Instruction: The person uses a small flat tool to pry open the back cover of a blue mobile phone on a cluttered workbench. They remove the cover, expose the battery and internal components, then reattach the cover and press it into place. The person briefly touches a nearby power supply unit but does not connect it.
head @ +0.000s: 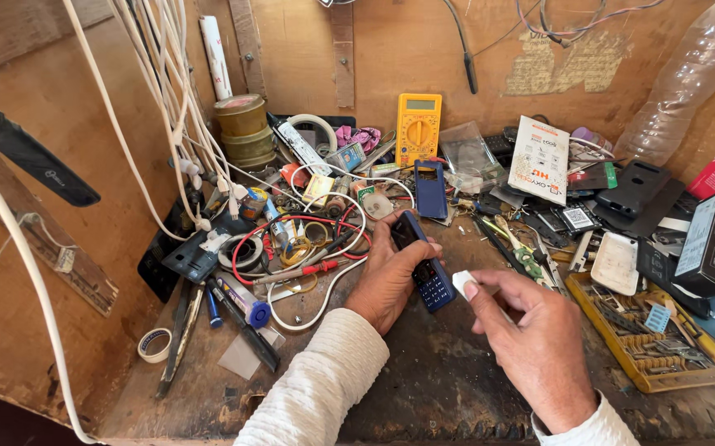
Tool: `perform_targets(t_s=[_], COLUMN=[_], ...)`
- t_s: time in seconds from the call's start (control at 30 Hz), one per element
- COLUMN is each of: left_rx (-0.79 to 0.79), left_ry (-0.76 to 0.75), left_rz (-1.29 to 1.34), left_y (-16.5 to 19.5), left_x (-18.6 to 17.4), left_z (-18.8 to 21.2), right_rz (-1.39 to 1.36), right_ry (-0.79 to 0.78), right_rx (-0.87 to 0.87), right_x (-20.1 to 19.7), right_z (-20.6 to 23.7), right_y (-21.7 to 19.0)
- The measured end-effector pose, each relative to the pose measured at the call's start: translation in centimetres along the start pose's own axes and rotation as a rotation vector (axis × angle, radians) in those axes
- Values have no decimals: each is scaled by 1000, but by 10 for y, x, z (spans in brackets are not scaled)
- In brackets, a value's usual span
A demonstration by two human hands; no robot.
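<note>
My left hand (386, 277) grips a small dark blue keypad phone (423, 266), held tilted above the worn wooden bench near its middle. My right hand (531, 339) pinches a small white piece (463, 284) between thumb and fingers, right beside the lower end of the phone. Both wrists are in white knitted sleeves. A separate blue phone shell (431, 190) lies just beyond the phone.
A yellow multimeter (419, 129) leans on the back wall. Red and white wires (316, 248), tape rolls (244, 128) and chargers crowd the left. A yellow parts tray (646, 343), black boxes (711, 241) and screwdrivers (514, 248) fill the right. A tape ring (155, 345) lies near the left edge.
</note>
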State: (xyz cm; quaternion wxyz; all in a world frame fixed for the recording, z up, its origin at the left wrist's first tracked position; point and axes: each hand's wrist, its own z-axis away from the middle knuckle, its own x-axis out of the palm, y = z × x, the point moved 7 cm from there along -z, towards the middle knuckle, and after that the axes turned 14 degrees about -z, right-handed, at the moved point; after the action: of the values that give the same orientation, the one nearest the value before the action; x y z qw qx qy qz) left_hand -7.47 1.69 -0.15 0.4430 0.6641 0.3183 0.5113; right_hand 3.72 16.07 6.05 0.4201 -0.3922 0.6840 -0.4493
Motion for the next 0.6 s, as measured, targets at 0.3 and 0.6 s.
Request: perform_targets(t_s=[0.3, 0.6], left_rx=[-17, 46], left_ry=[18, 34], left_rz=[-23, -59], left_y=[1, -1], left_x=[1, -2], left_z=[0, -2], right_rz=[242, 440], right_ry=[29, 11], right_rx=[56, -162], right_x=[0, 7], right_z=[6, 1], right_y=[-21, -45])
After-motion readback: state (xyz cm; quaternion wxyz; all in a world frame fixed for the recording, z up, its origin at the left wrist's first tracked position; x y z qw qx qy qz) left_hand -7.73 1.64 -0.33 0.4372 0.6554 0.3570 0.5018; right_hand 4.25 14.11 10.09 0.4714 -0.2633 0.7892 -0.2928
